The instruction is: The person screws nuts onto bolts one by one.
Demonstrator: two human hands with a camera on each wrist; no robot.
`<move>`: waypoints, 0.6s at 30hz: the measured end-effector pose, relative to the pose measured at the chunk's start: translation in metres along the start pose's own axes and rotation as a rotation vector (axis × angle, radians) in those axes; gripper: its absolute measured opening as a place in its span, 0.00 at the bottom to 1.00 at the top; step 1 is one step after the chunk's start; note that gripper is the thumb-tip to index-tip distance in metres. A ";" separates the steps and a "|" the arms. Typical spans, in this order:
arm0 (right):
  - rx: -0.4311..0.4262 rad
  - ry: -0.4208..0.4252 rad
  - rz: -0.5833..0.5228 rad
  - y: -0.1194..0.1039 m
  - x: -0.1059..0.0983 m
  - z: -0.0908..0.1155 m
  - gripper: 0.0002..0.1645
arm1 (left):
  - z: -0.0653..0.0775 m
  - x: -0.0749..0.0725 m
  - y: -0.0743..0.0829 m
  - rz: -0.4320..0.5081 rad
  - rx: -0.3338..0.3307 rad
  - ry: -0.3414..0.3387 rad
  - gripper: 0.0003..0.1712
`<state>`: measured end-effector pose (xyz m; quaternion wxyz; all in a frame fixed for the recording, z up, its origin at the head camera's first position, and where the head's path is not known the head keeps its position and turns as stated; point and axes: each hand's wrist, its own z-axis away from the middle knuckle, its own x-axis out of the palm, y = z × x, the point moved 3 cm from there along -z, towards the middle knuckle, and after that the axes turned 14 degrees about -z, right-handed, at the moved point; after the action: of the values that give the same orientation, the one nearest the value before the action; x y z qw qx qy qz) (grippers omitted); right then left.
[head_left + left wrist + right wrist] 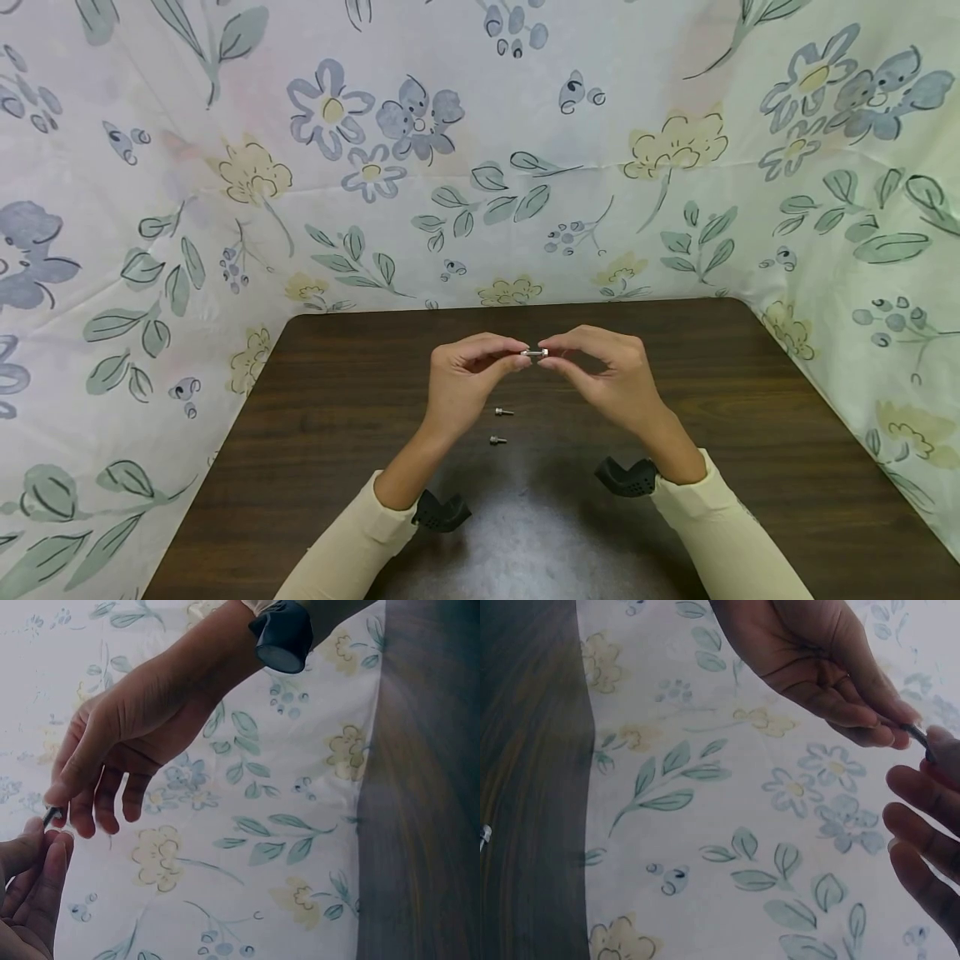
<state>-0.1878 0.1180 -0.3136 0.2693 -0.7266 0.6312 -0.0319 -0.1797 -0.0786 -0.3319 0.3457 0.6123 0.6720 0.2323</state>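
A small silver bolt [535,353] is held level above the dark table, spanning the gap between both hands. The left hand [467,377] pinches its left end between thumb and fingertips. At the other end, the right hand [611,368] pinches the bolt near what looks like a wider head. Fingertips cover parts of both ends. In the left wrist view the dark metal shank [52,816] shows between the two thumbs; the right wrist view shows the shank [916,735] at a slant. The right hand's other fingers hang loosely in the left wrist view.
Two more small silver bolts, one [504,412] farther back and one [498,440] nearer, lie on the brown wooden table [337,417] below the hands. A floral cloth [465,242] hangs round its back and sides. Both wrists wear black camera mounts [442,512].
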 end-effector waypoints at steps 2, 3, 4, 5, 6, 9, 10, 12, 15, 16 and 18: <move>0.005 0.001 -0.002 0.001 0.000 0.000 0.15 | 0.000 0.000 0.000 0.001 0.000 -0.001 0.08; 0.006 0.001 -0.003 0.001 0.000 0.000 0.14 | 0.000 0.000 0.000 0.004 -0.001 -0.001 0.08; 0.008 0.002 -0.005 0.001 0.001 0.000 0.14 | 0.000 0.000 0.000 0.005 -0.001 -0.002 0.08; 0.008 0.002 -0.008 0.001 0.001 0.000 0.13 | 0.000 0.000 0.001 0.005 0.000 -0.003 0.08; 0.010 0.003 -0.011 0.001 0.001 0.001 0.11 | 0.000 0.000 0.001 0.006 -0.001 -0.004 0.08; 0.012 0.003 -0.020 0.002 0.002 0.001 0.07 | 0.001 0.000 0.001 0.009 -0.001 -0.005 0.07; 0.014 0.003 -0.024 0.002 0.002 0.001 0.06 | 0.001 0.000 0.001 0.008 -0.002 -0.006 0.07; 0.019 0.002 -0.031 0.002 0.002 0.001 0.05 | 0.001 0.001 0.001 0.006 -0.001 -0.006 0.07; 0.026 -0.001 -0.038 0.002 0.003 0.002 0.04 | 0.002 0.001 0.000 0.004 0.003 -0.007 0.07; 0.029 -0.002 -0.040 0.002 0.003 0.002 0.04 | 0.002 0.001 0.000 0.001 0.006 -0.007 0.07; 0.035 -0.005 -0.046 0.002 0.003 0.002 0.03 | 0.002 0.001 0.000 0.003 0.009 -0.008 0.07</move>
<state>-0.1879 0.1154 -0.3170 0.2826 -0.7364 0.6129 -0.0471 -0.1783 -0.0774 -0.3333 0.3456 0.6157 0.6706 0.2274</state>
